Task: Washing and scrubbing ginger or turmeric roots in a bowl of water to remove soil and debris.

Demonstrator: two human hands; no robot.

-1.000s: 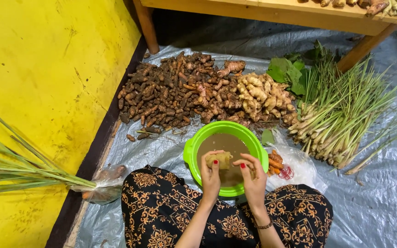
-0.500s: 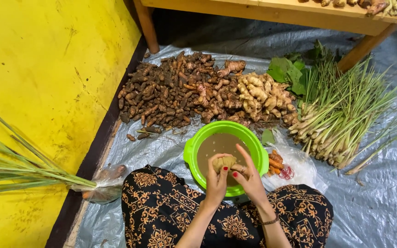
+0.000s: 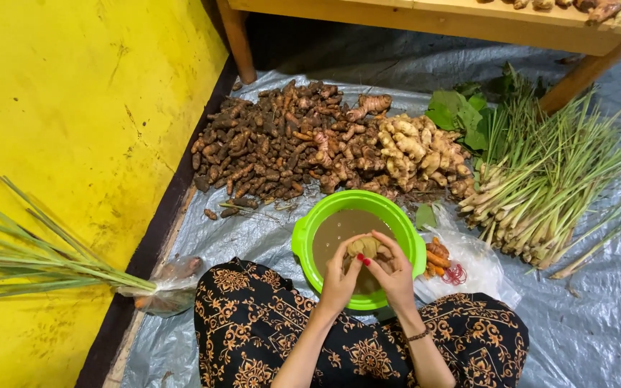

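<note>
Yellow wall (image 3: 73, 108) fills the left side. Long green stalks (image 3: 37, 259) lie against it, and their ends sit in a clear plastic bag (image 3: 170, 284) near the person's knee. A grey plastic sheet (image 3: 598, 330) covers the floor.

On the sheet is a big pile of dark brown roots (image 3: 267, 144). Just beside it, to the right, is a smaller pile of pale ginger (image 3: 418, 154). They touch each other.

In front of the piles stands a green bowl (image 3: 303, 241) with muddy brown water in it. The person sits right behind it in black trousers with a gold flower pattern (image 3: 253, 330).

Both hands are over the bowl. The left hand (image 3: 341, 276) and the right hand (image 3: 393, 269) are cupped around one pale root (image 3: 363, 248) and hold it between them, fingers curled on it. The root is above the brown water, near the middle of the bowl. The right thumb has red nail paint, and a dark bead band is on the right wrist.

Just to the right of the bowl lies a clear bag with small orange roots (image 3: 436, 257) and a red band.

Further right are some big green leaves (image 3: 458, 111), then a large heap of lemongrass stalks (image 3: 548, 179). A wooden table (image 3: 425, 14) stands at the top, with more roots on it.
</note>
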